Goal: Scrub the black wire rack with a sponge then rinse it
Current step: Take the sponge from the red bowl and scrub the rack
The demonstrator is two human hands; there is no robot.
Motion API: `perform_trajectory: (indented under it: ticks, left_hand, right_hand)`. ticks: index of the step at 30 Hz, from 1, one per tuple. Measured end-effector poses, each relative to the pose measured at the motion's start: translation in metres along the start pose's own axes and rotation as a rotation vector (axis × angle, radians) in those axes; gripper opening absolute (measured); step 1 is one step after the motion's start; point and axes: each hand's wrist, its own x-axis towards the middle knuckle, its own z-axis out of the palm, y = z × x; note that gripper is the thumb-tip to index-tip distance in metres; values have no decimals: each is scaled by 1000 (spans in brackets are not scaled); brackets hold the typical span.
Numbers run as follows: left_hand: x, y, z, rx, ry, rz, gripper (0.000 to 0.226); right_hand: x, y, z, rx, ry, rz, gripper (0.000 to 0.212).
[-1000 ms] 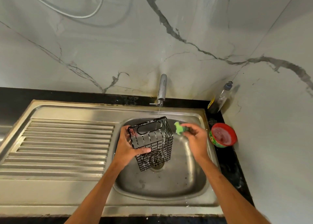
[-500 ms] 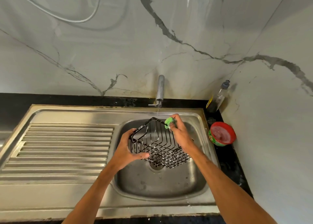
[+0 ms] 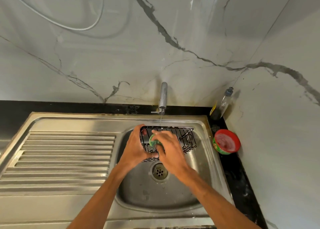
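Note:
The black wire rack (image 3: 183, 138) lies on its side over the back of the steel sink basin (image 3: 199, 190), its long edge parallel to the wall. My left hand (image 3: 134, 147) grips the rack's left end, fingers curled over the top wire. My right hand (image 3: 168, 152) holds a green sponge (image 3: 153, 141) against the rack's left inner part. A thin stream of water falls from the tap (image 3: 162, 97) onto the rack's back edge. The rack's left part is hidden behind both hands.
A ribbed steel draining board (image 3: 65, 156) lies to the left of the basin. A red and green tub of dish paste (image 3: 226, 142) and a clear bottle (image 3: 223, 104) stand on the black counter at the right, by the marble wall. The drain (image 3: 159, 171) sits below my hands.
The rack has been turned from upright to lying flat along the back of the basin. My right hand with the sponge moved from the rack's right rim to its left inner side.

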Motion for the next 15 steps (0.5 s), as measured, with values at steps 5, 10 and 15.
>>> perform_trajectory:
  ticks: [5, 10, 15]
  left_hand:
    - [0, 2, -4, -7, -42, 3, 116]
    - [-3, 1, 2, -34, -49, 18, 112]
    - [-6, -1, -2, -46, 9, 6, 114]
  right_hand:
    - [26, 21, -17, 10, 197, 98, 32]
    - [16, -1, -5, 98, -31, 42, 32]
    - [2, 17, -22, 204, -54, 50, 36]
